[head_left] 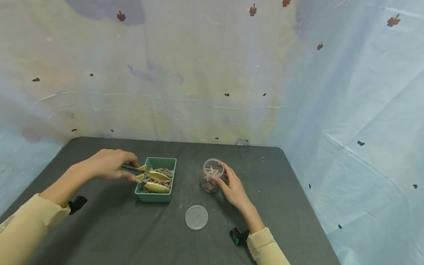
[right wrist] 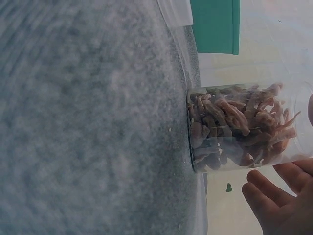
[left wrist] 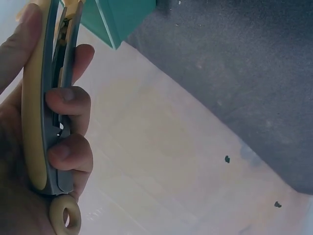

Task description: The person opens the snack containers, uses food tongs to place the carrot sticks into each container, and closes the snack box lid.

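In my left hand (head_left: 114, 164) I grip a pair of tongs (left wrist: 36, 107) with yellow handles and yellow tips. Those tips are spread apart inside a green rectangular container (head_left: 154, 198), over a heap of brownish dried strips (head_left: 167, 172). My right hand (head_left: 233, 187) holds a clear plastic jar (head_left: 209, 187) near its rim, thumb and fingers on opposite sides. The jar is uncovered, stands upright on the table and is largely filled with similar strips (right wrist: 239, 122). In the left wrist view, the tong tips are out of frame.
A round clear lid (head_left: 196, 218) lies on the dark table (head_left: 139, 235), nearer to me than the jar. Patterned plastic sheeting (head_left: 185, 73) hangs behind the table and along its right side. Black straps (head_left: 77, 204) sit at both wrists.
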Available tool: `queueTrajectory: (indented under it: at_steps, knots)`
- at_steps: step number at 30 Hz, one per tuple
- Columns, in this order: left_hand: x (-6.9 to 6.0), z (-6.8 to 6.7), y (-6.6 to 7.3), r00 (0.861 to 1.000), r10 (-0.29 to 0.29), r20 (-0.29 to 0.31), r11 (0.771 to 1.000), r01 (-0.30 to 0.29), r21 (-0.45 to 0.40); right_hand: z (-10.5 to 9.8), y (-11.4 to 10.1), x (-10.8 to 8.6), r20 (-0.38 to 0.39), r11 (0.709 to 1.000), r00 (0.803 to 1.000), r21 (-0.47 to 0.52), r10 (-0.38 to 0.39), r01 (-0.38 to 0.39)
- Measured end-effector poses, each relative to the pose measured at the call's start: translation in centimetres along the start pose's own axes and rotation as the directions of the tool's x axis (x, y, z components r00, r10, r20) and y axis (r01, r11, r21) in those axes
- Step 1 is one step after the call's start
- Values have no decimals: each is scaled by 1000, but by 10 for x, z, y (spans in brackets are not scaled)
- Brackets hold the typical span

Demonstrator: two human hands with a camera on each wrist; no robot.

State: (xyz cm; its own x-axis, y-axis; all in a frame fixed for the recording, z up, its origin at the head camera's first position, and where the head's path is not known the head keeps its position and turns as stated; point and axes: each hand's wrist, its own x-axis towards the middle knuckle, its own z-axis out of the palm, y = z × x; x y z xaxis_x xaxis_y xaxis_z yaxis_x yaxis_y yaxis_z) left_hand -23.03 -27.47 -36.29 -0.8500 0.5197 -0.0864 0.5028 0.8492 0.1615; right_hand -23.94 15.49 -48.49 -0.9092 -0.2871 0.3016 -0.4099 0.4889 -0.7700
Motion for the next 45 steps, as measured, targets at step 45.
queueTrajectory:
  at_steps: [45]
  knots:
    - [-29,8,-26,983,-153,-104,976,134,-172,1,0,0,-4,999,999,8,-35,35]
